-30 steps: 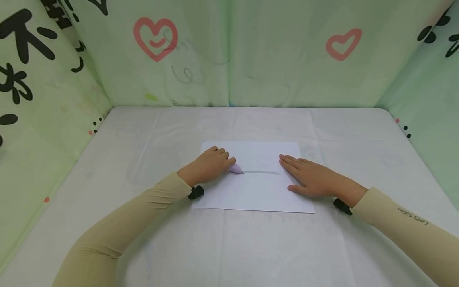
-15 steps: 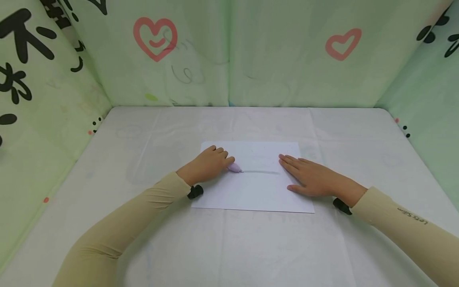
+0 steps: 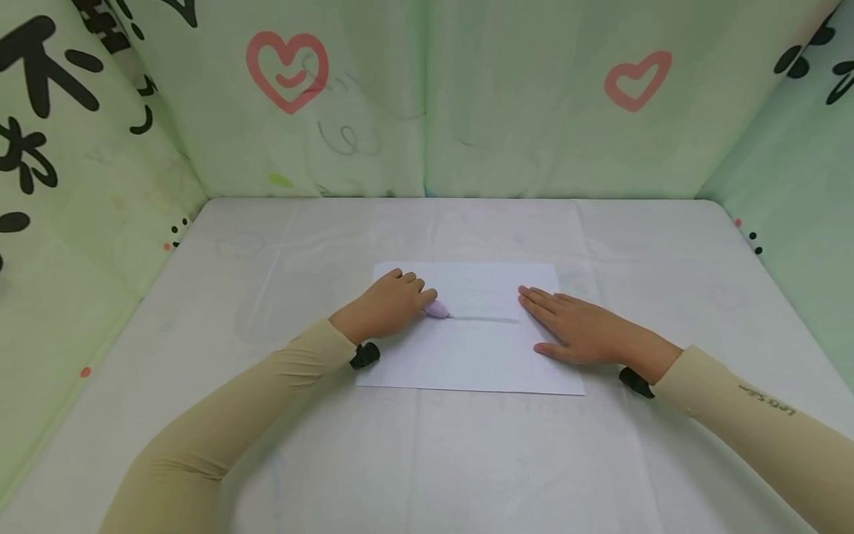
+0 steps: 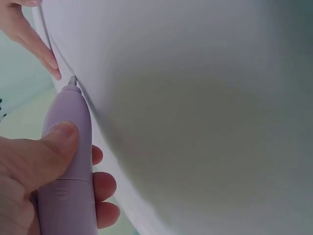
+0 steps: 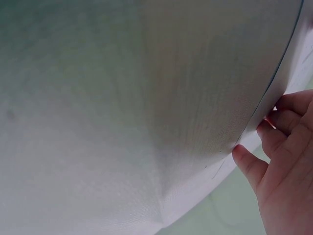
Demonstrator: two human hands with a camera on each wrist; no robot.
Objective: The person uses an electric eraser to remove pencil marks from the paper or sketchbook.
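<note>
My left hand (image 3: pixel 394 302) grips a thick lilac pen-shaped tool (image 4: pixel 68 161), thumb along one side and fingers curled round the other. Its narrow grey tip points right, at the left end of a faint grey line (image 3: pixel 485 320) on the white sheet of paper (image 3: pixel 467 363). What kind of tool it is, I cannot tell. My right hand (image 3: pixel 577 326) lies flat on the sheet's right part, fingers straight and thumb spread. In the right wrist view, the fingertips (image 5: pixel 239 149) of that hand rest at the paper.
A white cloth (image 3: pixel 320 460) covers the table under the sheet. Pale green fabric walls (image 3: pixel 534 133) with hearts and black lettering stand at the back and both sides. Each wrist carries a small black camera.
Both hands stay almost where they were. The tool's tip shifts only very slightly at the left end of the line, and the whole view drifts a little.
</note>
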